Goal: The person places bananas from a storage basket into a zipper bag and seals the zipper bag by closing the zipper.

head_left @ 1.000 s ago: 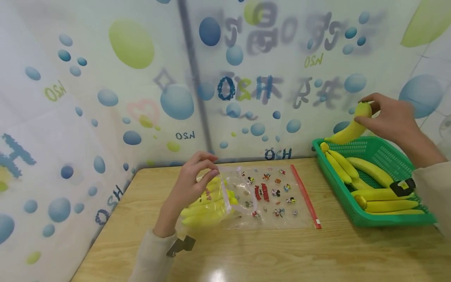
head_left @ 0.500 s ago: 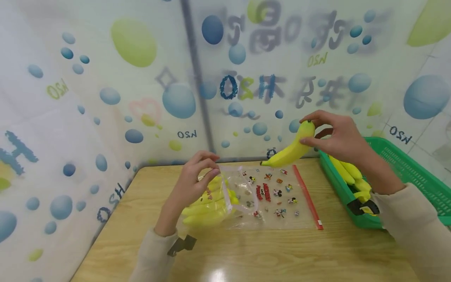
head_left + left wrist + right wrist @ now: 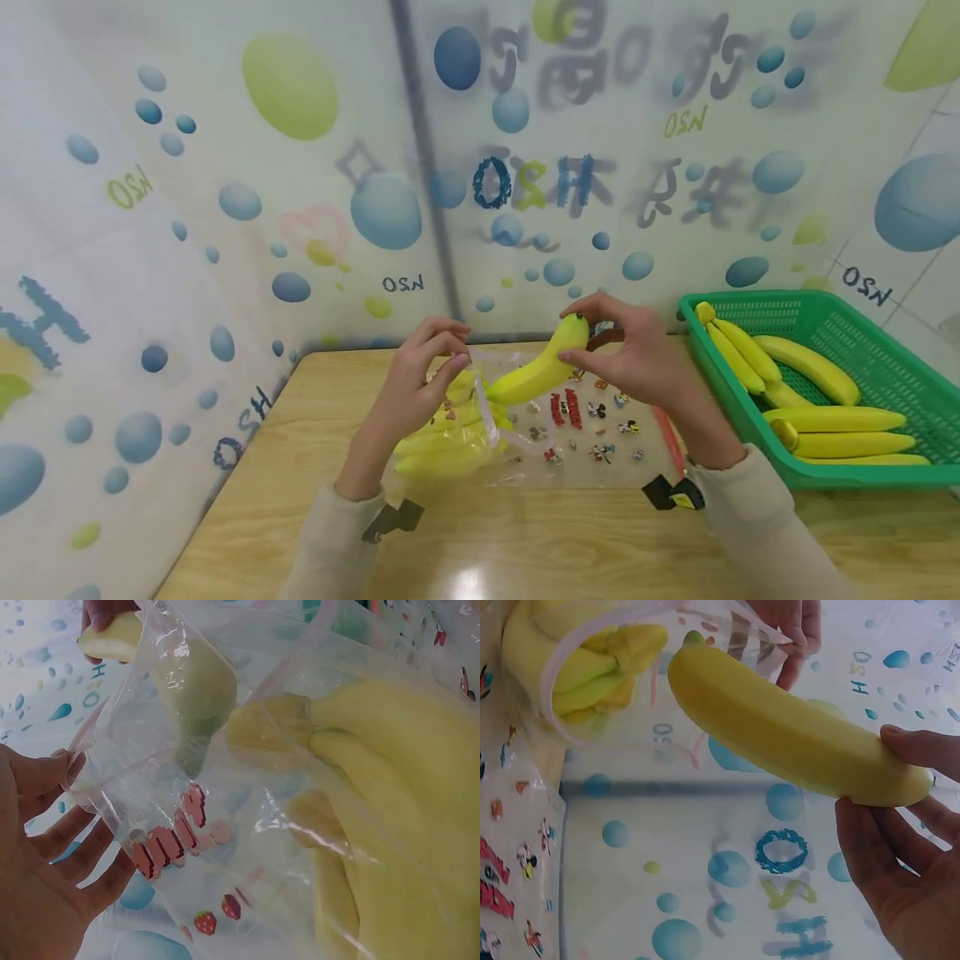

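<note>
Slanting down leftward, one banana (image 3: 534, 371) between right hand (image 3: 637, 354), grasping its upper end, and left hand (image 3: 420, 379), pinching the rim of a clear plastic bag (image 3: 489, 423); lower tip at bag's mouth, near bagged bananas (image 3: 442, 446).

Green basket (image 3: 870, 476) partly beyond head view

Clear bag (image 3: 255, 847), centre; rim pinched by left hand (image 3: 46, 877) at left edge. Bananas (image 3: 405, 802) inside, right. Right hand (image 3: 103, 613), upper left, gripping single banana (image 3: 120, 641).
</note>
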The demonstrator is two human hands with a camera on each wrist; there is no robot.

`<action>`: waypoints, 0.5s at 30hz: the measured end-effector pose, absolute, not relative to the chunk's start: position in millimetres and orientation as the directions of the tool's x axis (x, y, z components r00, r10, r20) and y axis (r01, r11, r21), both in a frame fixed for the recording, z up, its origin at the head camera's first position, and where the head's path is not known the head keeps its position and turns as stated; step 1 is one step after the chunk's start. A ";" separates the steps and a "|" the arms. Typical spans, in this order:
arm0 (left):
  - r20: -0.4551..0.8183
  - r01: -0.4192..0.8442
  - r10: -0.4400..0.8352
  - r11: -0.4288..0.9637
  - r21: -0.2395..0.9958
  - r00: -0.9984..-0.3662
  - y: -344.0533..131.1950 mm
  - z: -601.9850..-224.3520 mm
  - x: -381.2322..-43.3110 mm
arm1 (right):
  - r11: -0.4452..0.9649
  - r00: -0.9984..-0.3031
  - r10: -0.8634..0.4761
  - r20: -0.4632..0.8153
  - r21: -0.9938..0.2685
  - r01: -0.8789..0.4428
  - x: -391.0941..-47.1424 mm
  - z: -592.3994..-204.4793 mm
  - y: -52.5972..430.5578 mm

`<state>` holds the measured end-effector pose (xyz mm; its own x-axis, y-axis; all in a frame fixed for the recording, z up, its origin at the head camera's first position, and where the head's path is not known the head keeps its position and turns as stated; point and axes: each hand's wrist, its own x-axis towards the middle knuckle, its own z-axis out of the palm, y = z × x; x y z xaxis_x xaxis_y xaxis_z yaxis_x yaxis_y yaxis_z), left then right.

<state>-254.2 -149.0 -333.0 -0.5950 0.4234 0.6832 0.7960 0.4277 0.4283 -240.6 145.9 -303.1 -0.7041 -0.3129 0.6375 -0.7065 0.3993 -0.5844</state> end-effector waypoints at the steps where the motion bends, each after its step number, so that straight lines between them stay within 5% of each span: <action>1: 0.684 0.796 0.422 0.425 0.431 -0.595 -148.6 -333.2 -254.3 | 0.389 -0.715 -0.306 0.628 -0.603 -0.696 -240.8 -305.9 141.7; 15: 0.700 0.795 0.402 0.440 0.417 -0.590 -146.5 -333.7 -252.9 | 0.347 -0.877 -0.212 0.430 -0.806 -0.479 -242.2 -330.4 98.1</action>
<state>-252.9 -146.5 -333.7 -0.5896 0.4022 0.7005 0.7955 0.4397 0.4170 -242.2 98.1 -330.4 -0.8773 -0.2124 0.4304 -0.4795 0.3472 -0.8059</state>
